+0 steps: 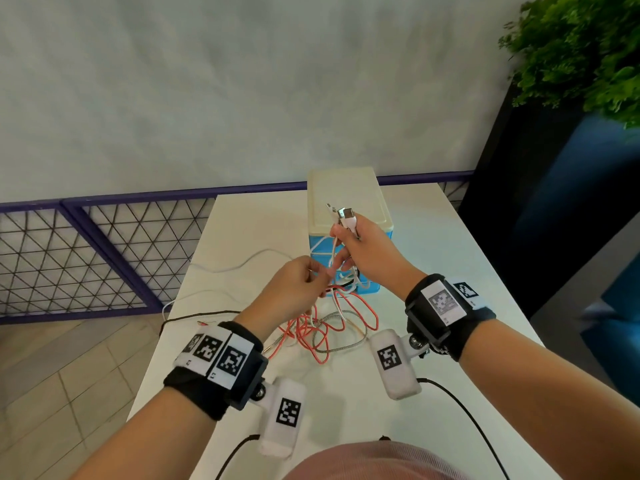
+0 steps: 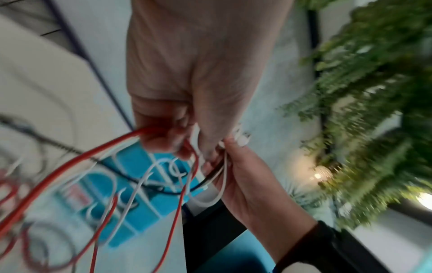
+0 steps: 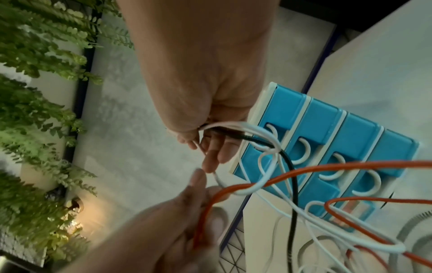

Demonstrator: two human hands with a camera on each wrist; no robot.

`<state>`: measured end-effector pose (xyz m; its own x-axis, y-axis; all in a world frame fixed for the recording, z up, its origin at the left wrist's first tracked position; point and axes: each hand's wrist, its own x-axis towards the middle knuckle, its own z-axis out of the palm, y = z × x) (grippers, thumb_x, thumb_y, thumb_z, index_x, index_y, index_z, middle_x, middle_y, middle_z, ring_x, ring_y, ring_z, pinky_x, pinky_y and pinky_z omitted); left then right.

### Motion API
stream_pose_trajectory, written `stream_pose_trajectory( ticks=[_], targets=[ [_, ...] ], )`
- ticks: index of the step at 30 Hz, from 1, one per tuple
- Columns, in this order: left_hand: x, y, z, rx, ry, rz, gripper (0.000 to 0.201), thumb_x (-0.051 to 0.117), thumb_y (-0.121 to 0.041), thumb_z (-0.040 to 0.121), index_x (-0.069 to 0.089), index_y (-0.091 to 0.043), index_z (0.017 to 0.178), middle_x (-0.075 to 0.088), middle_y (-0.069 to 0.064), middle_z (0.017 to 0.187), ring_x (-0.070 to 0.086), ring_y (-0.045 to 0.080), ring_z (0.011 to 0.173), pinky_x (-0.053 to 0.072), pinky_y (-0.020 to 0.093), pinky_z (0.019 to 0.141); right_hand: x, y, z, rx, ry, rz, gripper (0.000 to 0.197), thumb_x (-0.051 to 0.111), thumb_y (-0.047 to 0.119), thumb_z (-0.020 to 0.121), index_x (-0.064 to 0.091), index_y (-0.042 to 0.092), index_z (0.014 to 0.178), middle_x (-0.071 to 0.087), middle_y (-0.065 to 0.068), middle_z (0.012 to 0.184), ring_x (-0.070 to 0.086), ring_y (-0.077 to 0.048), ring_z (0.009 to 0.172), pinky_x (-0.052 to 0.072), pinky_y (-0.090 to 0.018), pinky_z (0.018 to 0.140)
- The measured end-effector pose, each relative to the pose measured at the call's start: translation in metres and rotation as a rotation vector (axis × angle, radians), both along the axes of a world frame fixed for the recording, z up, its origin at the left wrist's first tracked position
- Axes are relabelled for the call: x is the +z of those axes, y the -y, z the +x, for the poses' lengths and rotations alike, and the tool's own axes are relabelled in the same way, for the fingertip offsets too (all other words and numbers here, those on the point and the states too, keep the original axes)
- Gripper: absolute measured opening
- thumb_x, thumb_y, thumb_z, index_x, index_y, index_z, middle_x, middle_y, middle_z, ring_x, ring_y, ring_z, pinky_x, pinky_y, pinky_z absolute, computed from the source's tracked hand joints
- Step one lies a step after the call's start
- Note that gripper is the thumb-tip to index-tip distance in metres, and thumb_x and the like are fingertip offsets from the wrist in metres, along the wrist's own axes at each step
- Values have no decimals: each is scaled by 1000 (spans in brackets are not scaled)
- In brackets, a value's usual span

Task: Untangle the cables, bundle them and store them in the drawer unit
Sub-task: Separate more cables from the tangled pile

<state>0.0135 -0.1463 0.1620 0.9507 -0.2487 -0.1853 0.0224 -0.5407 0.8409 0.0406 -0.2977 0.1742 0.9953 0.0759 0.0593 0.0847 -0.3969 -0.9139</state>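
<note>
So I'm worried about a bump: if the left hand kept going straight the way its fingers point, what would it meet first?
Probably the right hand: the left hand points at it, fingertips almost touching. The drawer unit is behind; depth is unclear.

White cables (image 1: 347,221): several thin strands gathered upright in the right hand (image 1: 367,252), plug ends sticking up above the fist; loops hang below.
Red cable (image 1: 320,332): one strand pinched in the left hand (image 1: 294,289), the rest in tangled loops on the counter (image 1: 450,244).
Braided grey cable (image 1: 341,344): looped on the counter, mixed into the red loops.
Black cable (image 3: 293,184): thin, hanging from the right hand.
Drawer unit (image 1: 346,199): cream top, blue drawers with white loop handles, upright behind the hands, drawers closed.
</note>
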Motion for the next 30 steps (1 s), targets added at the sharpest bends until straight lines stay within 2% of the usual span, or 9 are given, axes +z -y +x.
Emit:
stream_pose_trajectory(
  ticks=[3,7,10,14,16,18,21,25,30],
  targets=[
    [5,-5,2,-102,217,212,24,72,-36,81,57,-19,87,61,-7,73,53,3,61,38,20,57,-4,3,0,-29,21,-140,16,46,27,99,52,15,91,56,-2,75,51,-11,51,39,-19,47],
    [23,-6,4,-49,473,19,10,69,-19,84,60,-16,79,61,-10,72,52,-4,63,37,9,59,-7,4,-4,158,19,-268,26,53,14,94,62,18,70,59,8,57,47,-10,53,40,-29,56],
    [26,-12,17,41,578,-24,6,66,-17,85,61,-16,82,61,-7,84,54,2,78,41,13,69,-4,5,-6,274,-52,-247,26,57,26,95,66,23,71,59,14,53,45,-3,44,39,-19,49],
    [17,-17,29,-32,503,3,5,59,-20,91,56,-17,88,61,-6,93,58,11,85,49,29,78,0,10,-7,354,-165,-240,27,56,37,94,73,16,89,70,7,71,43,-4,44,38,-17,48],
    [14,-16,29,-81,451,-27,6,57,-18,93,55,-17,88,64,-3,86,60,6,73,50,27,69,-2,13,-6,352,-197,-236,38,58,47,90,73,12,94,73,-15,88,43,-12,51,38,-22,51],
    [13,-15,27,-89,440,-33,5,58,-16,92,55,-15,87,64,-2,81,60,3,67,48,20,63,-5,14,-6,347,-218,-218,47,60,55,84,72,11,94,69,-25,91,42,-16,53,38,-25,53],
    [12,-13,27,-84,440,-39,3,59,-16,92,58,-16,89,63,-5,80,62,6,68,52,23,61,-6,16,-7,294,-241,-174,47,65,51,84,71,4,89,56,-14,67,38,-15,51,36,-25,52],
    [10,-15,28,-103,435,-33,11,59,-15,92,68,-20,93,65,-12,86,57,-1,72,47,13,66,-8,18,-3,218,-242,-195,54,66,50,83,68,-3,89,51,-8,67,38,-12,50,35,-21,46],
    [9,-16,32,-44,529,101,9,60,-17,91,69,-14,91,65,-6,90,55,5,80,38,4,68,-8,17,-5,192,-228,-164,44,58,45,92,72,4,85,54,6,57,38,-4,43,33,-17,46]
  ],
)
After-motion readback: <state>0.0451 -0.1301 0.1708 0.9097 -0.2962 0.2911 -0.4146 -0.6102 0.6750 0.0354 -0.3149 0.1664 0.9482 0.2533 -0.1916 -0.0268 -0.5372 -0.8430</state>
